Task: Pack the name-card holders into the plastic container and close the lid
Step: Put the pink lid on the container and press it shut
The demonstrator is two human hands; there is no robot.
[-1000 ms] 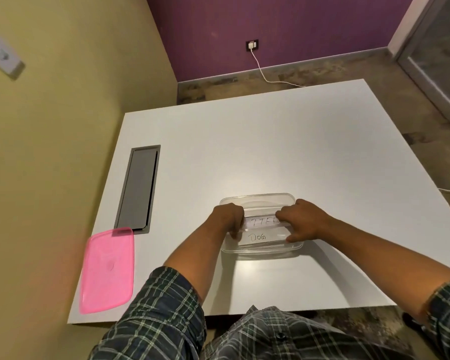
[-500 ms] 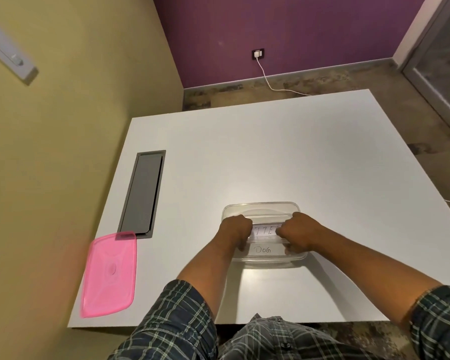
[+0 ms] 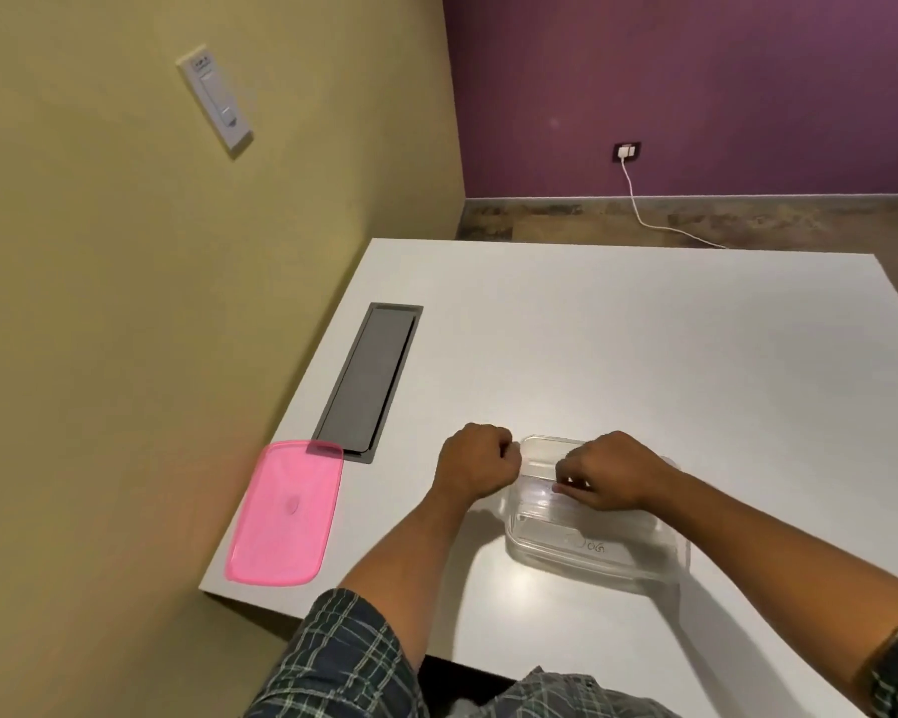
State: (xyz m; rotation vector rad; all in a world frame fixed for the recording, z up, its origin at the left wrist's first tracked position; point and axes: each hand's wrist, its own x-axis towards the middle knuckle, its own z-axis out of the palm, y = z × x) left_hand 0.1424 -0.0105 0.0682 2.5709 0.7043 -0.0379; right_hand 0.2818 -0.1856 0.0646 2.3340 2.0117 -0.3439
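Observation:
A clear plastic container stands open near the front of the white table. Clear name-card holders lie inside it; one near the front wall reads "Dog". My right hand is down inside the container, with its fingertips closed on a clear name-card holder. My left hand is a closed fist with nothing in it, just outside the container's far-left corner. The pink lid lies flat on the table's front-left corner, well apart from the container.
A grey cable hatch is set into the table beyond the lid. The yellow wall with a switch plate runs close along the table's left edge. A white cable hangs from a socket on the purple wall.
My left hand has come off the name-card holder and moved out past the container's left side. My right hand stays in the container. The view has swung to the left.

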